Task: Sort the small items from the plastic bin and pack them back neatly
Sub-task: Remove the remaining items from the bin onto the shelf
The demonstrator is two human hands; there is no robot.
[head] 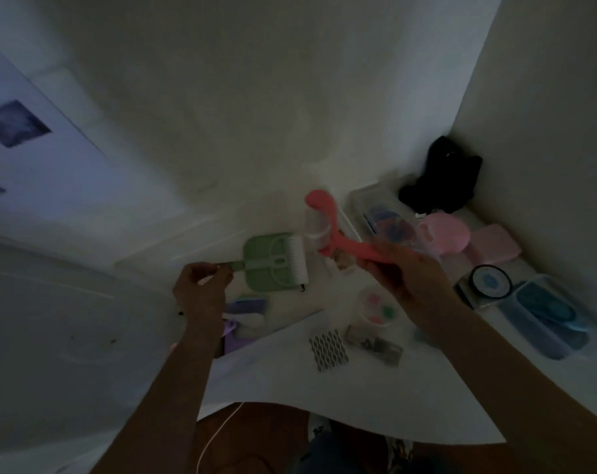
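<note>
Now pinching green dustpan (273,263) handle in left hand (201,285), gripping pink tool (338,234) in right hand (406,271); risking knocking nearby clear cup (315,227).

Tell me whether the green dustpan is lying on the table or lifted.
Lifted: the left hand pinches the green dustpan by its handle, above the table.

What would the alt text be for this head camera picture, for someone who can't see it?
In dim light, a person's left hand pinches the handle of a small green dustpan while the right hand grips a pink tool, above a white table scattered with small items and clear plastic boxes.
</note>
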